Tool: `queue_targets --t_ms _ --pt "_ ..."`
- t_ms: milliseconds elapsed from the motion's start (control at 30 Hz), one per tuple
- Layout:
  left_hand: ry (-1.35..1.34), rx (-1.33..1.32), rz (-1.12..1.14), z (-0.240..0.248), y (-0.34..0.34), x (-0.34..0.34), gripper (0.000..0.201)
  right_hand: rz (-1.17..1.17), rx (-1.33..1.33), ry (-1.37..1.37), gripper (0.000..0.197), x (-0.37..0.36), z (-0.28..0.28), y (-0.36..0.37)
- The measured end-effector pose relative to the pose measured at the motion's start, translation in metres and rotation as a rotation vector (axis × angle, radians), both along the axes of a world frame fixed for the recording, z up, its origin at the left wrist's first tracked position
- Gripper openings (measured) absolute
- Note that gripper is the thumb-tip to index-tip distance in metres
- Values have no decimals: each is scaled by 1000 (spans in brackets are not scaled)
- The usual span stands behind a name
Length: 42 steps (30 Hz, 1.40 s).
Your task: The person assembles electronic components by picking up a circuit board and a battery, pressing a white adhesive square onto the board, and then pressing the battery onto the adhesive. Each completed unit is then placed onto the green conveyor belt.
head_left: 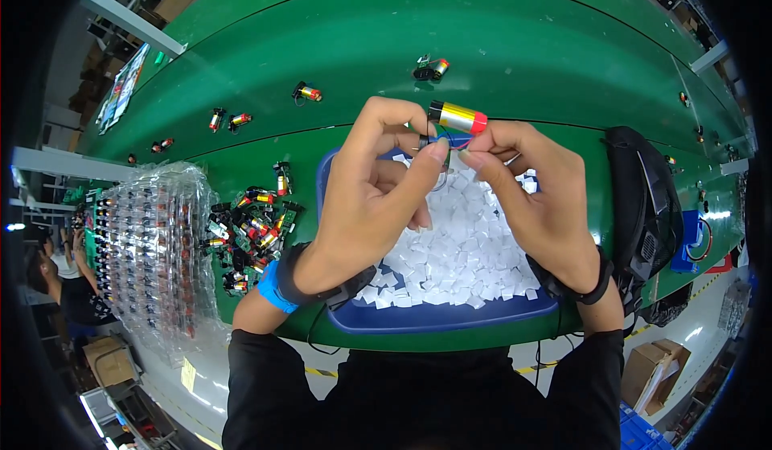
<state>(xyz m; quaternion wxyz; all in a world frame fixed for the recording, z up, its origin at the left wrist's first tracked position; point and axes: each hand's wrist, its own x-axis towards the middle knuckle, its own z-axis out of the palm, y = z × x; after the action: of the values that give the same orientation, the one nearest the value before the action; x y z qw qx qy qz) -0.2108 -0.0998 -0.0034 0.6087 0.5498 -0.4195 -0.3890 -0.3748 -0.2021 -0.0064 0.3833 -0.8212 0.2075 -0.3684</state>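
A small cylindrical battery (460,117), gold with a red end and a black cap, is held up above a blue tray (450,321). Thin wires run from it to a small black round part (424,140). My left hand (374,189) is closed, with thumb and fingers pinching the black part and its wires. The fingers of my right hand (543,193) pinch the wires close to the red end of the battery. Many small white paper pieces (454,241) fill the tray under both hands. My fingertips partly hide the wire joints.
Left of the tray lies a pile of similar wired batteries (253,229), beside a clear plastic tray pack (153,249) filled with rows of them. Several more lie along the green bench (354,28). A black bag (639,201) and a blue box (687,241) are at the right.
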Motion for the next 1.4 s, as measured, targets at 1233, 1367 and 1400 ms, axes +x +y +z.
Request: queue_targets --t_ms 1233,1367,1400 --pt "507 232 -398 -10 -8 32 22 186 -450 67 28 -6 18 -9" --pt "254 200 -379 0 -3 26 23 112 -491 87 28 -9 20 -6" --pt "272 201 -411 0 -2 26 24 87 -519 103 27 -9 20 -5"
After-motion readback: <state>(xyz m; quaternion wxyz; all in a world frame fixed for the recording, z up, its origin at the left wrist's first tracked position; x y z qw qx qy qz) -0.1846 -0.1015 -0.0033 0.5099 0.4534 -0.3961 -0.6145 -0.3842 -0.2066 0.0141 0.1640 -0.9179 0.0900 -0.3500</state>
